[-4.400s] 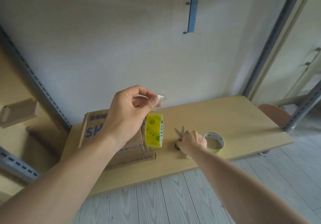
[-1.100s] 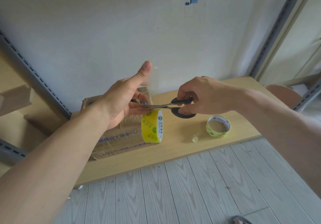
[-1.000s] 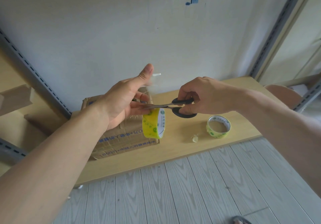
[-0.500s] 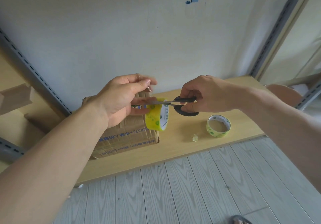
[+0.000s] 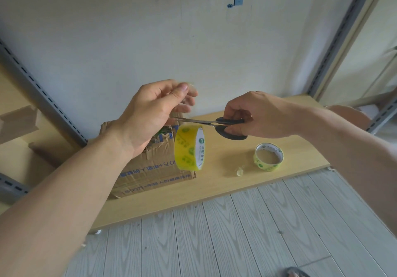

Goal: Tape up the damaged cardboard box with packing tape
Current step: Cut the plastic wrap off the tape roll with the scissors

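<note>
The tabletop (image 5: 217, 187) is a pale wood-grain board set against a white wall, its front edge over grey plank flooring (image 5: 236, 238); a worn brown cardboard box (image 5: 154, 169) with blue printed lettering sits on its left part, close to the wall; towards the right end a nearly used-up roll of clear tape (image 5: 266, 166) with green spots lies flat, hole upward, well apart from the box; a small crumpled scrap of clear tape (image 5: 239, 171) lies between the two, just beside the roll.
</note>
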{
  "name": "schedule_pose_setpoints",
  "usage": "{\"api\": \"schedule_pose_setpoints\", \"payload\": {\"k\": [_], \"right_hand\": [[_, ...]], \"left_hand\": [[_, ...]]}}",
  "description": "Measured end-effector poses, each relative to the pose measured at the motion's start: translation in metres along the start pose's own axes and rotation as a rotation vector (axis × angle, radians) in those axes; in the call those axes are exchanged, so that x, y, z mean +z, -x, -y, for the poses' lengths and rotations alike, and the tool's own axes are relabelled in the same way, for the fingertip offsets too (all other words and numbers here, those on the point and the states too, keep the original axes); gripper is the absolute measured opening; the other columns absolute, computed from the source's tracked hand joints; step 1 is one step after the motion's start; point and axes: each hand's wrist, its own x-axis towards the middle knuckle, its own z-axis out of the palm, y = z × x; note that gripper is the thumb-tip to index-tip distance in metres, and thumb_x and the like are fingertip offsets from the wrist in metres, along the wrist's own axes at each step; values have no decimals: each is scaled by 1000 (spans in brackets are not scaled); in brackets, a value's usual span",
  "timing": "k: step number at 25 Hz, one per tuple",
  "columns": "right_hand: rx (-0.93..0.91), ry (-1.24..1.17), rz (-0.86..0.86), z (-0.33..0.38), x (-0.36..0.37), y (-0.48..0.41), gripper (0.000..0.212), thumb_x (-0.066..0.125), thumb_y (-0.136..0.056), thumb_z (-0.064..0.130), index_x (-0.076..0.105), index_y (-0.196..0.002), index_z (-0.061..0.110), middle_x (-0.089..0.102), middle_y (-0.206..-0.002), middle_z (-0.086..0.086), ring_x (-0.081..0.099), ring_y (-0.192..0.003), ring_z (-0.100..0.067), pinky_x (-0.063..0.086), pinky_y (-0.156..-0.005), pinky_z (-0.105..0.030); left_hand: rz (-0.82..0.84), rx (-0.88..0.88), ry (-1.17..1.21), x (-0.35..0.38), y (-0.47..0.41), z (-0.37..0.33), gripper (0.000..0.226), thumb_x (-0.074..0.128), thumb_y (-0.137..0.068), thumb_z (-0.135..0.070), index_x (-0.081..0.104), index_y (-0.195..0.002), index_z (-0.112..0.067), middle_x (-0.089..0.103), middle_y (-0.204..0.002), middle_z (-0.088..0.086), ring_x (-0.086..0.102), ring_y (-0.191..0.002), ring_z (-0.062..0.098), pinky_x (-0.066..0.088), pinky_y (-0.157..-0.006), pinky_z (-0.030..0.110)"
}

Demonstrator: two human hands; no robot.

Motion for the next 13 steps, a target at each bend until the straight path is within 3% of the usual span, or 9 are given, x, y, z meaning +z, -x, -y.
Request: {"api": "schedule_pose_setpoints", "payload": {"k": [4,8,11,13], "right_hand": [[-20,15,-23,-1,-1,1,10,68,-85,38,65,-82,29,68,-73,8,56,-66,-9,48,-67,-32],[-29,33,2,1,-1,0,11,68,-87,34,66,-83,24,67,-72,3,53,-64,-10,49,-67,-34],[-35,20,12,2,-1,1,10,68,-87,33,64,-80,27,66,-73,11,51,-61,-6,47,-66,-31],[-35,-5,36,1,-2,3,7,67,-87,32,65,-82,28,66,-76,16,51,-63,-5,46,-66,-28]], "left_hand": [[-4,-9,-12,2,0,-3,27,47,-107,-32,71,-99,-22,74,-105,8,73,-97,22,52,-96,53],[-42,-25,-64,5,2,-4,28,47,-107,-36,69,-95,-23,76,-101,3,73,-91,16,55,-77,40],[30,-67,-93,3,3,-5,27,42,-108,-38,63,-103,-22,76,-103,5,75,-94,21,58,-69,39],[93,-80,-98,0,2,-4,26,40,-108,-39,58,-108,-21,75,-106,7,76,-94,22,54,-60,31]]}}
